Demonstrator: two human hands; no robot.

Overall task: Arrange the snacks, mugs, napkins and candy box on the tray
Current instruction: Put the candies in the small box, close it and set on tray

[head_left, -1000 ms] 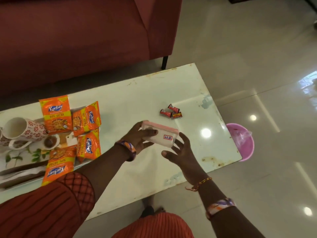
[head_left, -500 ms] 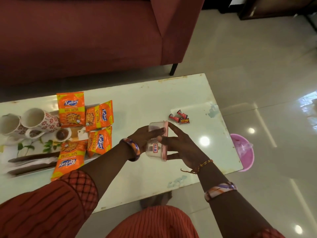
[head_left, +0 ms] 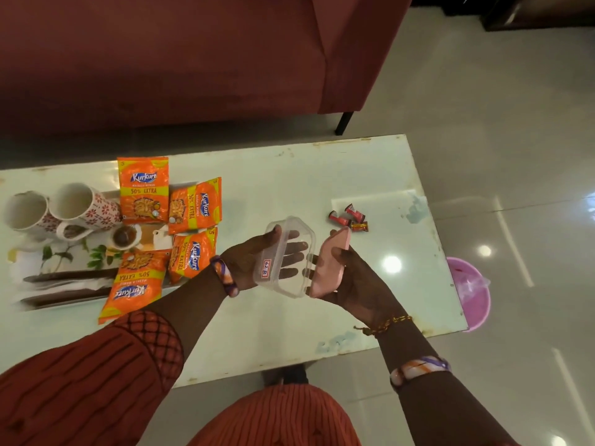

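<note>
Since half a second ago the pink lid (head_left: 331, 262) has come off the clear box (head_left: 285, 257); box and lid now sit side by side at frame centre, above the tabletop (head_left: 289, 175). Left hand (head_left: 257, 259): grip cups the box, fingers visible through its wall. Right hand (head_left: 351, 278): grip holds the lid upright on edge. Three wrapped candies (head_left: 349, 217) lie on the tabletop just upper right of the lid. At left, the tray (head_left: 64, 262) carries two mugs (head_left: 61, 209) and four orange snack packets (head_left: 167, 230).
</note>
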